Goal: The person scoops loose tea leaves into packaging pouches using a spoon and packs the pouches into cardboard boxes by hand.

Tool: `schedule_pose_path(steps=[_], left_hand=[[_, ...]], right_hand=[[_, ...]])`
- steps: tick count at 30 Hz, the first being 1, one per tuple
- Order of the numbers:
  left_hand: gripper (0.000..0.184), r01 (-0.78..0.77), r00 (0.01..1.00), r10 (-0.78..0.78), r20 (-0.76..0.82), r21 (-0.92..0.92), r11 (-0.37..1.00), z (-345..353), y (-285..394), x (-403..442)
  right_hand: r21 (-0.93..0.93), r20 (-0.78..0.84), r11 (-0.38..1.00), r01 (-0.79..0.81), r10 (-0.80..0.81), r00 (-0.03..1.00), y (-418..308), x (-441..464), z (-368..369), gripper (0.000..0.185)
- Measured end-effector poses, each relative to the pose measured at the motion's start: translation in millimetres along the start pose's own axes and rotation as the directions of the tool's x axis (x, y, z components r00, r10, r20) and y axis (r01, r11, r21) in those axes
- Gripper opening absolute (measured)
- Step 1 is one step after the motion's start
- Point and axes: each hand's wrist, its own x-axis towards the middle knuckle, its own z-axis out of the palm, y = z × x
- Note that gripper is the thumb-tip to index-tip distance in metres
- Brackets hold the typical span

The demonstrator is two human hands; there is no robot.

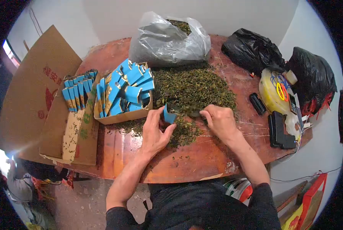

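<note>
My left hand [156,129] is closed around a small blue packet [169,115], held with its opening upward between thumb and fingers. It is at the near edge of a heap of dried green-brown leaves [196,87], which look like tea. My right hand [221,122] is pinched closed at the heap's right front side. A greyish thing [195,113] shows just left of its fingertips, too unclear to name. Beside my left hand stands a small carton [123,117] full of similar blue packets [132,94], many with open tops.
At left, a large cardboard box [70,142] holds rows of blue packets [78,92]. A clear plastic bag [167,42] of leaves stands behind the heap. Black bags [253,50], a black case [279,130] and rubber bands [281,92] lie at right on the red wooden table [186,165].
</note>
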Motion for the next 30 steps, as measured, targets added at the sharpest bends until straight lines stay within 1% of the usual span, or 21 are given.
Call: schedule_pose_path(steps=[1,6,10,14,18,21,27,30], left_hand=[[0.069,-0.024,1.000,0.024,-0.012,0.006,1.000,0.8,-0.8,-0.3],[0.069,-0.031,0.999,0.031,-0.015,0.015,0.999,0.6,-1.2,-0.8],[0.069,0.016,1.000,-0.016,0.016,-0.016,1.000,-1.8,2.3,0.1],[0.069,-0.024,1.000,0.024,0.001,0.002,1.000,-1.8,1.0,0.7],[0.069,-0.042,0.999,0.042,-0.008,0.002,0.999,-0.3,-1.2,0.4],[0.069,-0.035,0.999,0.035,-0.003,0.000,0.999,0.6,-3.0,-0.2],[0.068,-0.035,0.999,0.035,0.003,0.021,0.999,-1.6,-1.8,0.2],[0.068,-0.045,0.999,0.045,0.015,0.011,0.999,-0.3,-1.9,0.4]], right_hand=[[0.016,-0.024,1.000,0.007,-0.007,1.000,1.1,2.2,7.5,0.022],[0.079,-0.147,0.996,0.036,-0.024,0.989,6.4,9.9,36.6,0.017],[0.130,-0.178,0.990,0.056,-0.032,0.984,4.2,9.4,37.2,0.012],[0.124,-0.214,0.991,0.056,-0.029,0.976,4.9,7.6,34.3,0.008],[0.134,-0.249,0.990,0.048,-0.014,0.968,4.7,8.6,33.2,0.007],[0.136,-0.198,0.991,0.007,0.020,0.980,4.1,5.6,33.2,0.007],[0.072,-0.192,0.997,-0.034,0.048,0.980,-0.1,-2.9,26.7,0.008],[0.081,-0.243,0.996,0.025,-0.005,0.970,1.8,5.8,33.4,0.008]])
